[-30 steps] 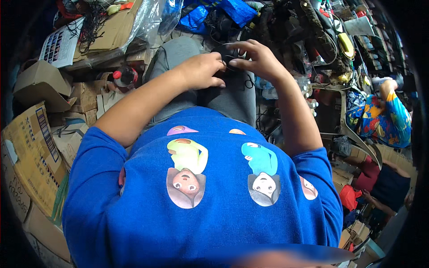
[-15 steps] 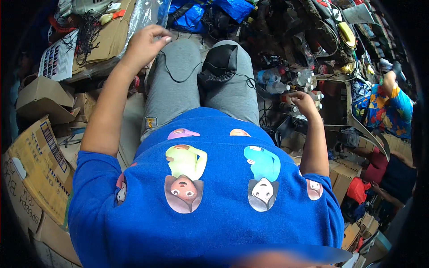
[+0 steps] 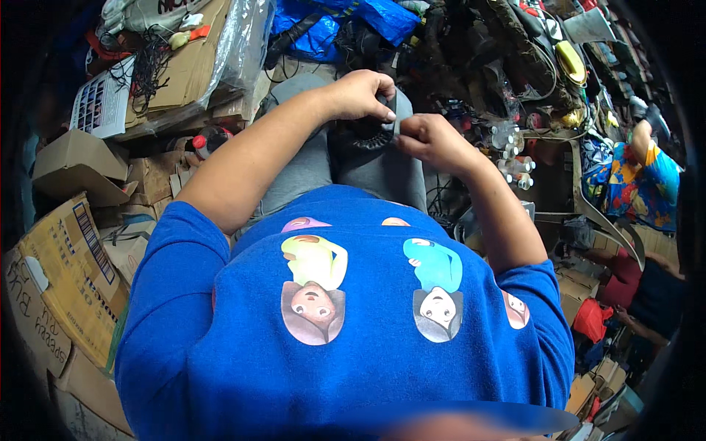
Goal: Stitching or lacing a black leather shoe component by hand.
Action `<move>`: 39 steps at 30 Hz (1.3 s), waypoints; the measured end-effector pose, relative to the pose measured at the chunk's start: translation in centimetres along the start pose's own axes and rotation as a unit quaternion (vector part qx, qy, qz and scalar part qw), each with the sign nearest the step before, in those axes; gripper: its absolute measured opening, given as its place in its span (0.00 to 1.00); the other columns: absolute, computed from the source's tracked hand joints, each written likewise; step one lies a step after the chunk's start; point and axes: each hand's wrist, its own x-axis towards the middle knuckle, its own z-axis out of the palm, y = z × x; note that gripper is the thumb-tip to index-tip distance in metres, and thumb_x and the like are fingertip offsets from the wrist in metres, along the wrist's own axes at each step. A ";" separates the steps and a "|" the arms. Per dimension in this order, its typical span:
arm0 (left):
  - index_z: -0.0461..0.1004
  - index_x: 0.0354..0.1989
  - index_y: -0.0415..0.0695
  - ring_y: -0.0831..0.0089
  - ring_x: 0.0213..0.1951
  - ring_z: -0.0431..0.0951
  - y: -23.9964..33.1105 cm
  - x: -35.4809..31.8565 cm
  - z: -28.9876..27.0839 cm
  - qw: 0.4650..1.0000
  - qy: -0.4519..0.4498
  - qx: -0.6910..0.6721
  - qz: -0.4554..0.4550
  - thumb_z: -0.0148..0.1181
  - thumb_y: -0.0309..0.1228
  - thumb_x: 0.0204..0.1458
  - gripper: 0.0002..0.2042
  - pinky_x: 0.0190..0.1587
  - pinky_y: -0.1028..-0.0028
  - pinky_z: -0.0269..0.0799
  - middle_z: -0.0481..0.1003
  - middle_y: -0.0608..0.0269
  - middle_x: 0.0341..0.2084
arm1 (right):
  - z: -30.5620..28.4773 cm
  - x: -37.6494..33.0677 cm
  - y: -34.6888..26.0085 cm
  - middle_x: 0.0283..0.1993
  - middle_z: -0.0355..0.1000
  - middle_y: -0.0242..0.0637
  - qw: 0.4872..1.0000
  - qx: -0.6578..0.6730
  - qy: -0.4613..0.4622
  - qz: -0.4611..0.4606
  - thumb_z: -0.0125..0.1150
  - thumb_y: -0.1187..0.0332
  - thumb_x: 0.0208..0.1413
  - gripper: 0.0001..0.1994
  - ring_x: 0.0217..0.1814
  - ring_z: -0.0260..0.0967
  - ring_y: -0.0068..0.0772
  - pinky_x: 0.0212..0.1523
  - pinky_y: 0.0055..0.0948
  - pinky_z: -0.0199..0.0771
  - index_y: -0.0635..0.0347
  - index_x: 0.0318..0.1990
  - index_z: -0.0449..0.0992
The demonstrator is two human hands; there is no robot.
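Closely paired hands [image 3: 435, 143], gathered black piece [image 3: 365, 141]

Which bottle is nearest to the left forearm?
The red-capped dark bottle, beside the left forearm; the clear plastic bottles are beyond the right forearm.

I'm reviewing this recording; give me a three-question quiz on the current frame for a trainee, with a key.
1. What colour is the item over the grey trousers? A) red B) black C) yellow
2. True or false: the red-capped bottle is on the person's left.
3. Fill in: the blue sheeting at the top appears nearer the ____ hand.

Key:
1. B
2. True
3. Left; the left hand appears higher in the picture than the right hand.
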 end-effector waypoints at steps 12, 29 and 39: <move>0.73 0.47 0.37 0.76 0.41 0.73 0.2 0.1 -2.9 0.981 -0.143 -0.128 -0.030 0.64 0.29 0.44 0.20 0.48 0.75 0.66 0.76 0.63 0.37 | -1.0 -2.3 -1.5 0.31 0.69 0.37 0.989 -0.018 0.143 -0.040 0.62 0.72 0.50 0.08 0.32 0.70 0.29 0.34 0.26 0.70 0.57 0.39 0.79; 0.73 0.51 0.40 0.76 0.42 0.73 0.7 -0.5 -3.3 0.980 -0.184 -0.060 -0.037 0.56 0.27 0.46 0.20 0.50 0.75 0.65 0.77 0.61 0.39 | -0.3 0.1 -0.7 0.28 0.66 0.36 0.984 -0.084 0.150 -0.054 0.61 0.73 0.48 0.09 0.29 0.67 0.29 0.31 0.28 0.67 0.57 0.38 0.79; 0.74 0.49 0.40 0.79 0.37 0.73 0.6 -0.1 -3.3 0.981 -0.183 -0.054 -0.033 0.56 0.26 0.45 0.20 0.45 0.77 0.66 0.77 0.65 0.35 | -1.4 1.3 -0.3 0.30 0.70 0.40 0.989 -0.070 0.121 -0.051 0.63 0.72 0.44 0.08 0.34 0.72 0.37 0.35 0.32 0.71 0.54 0.35 0.80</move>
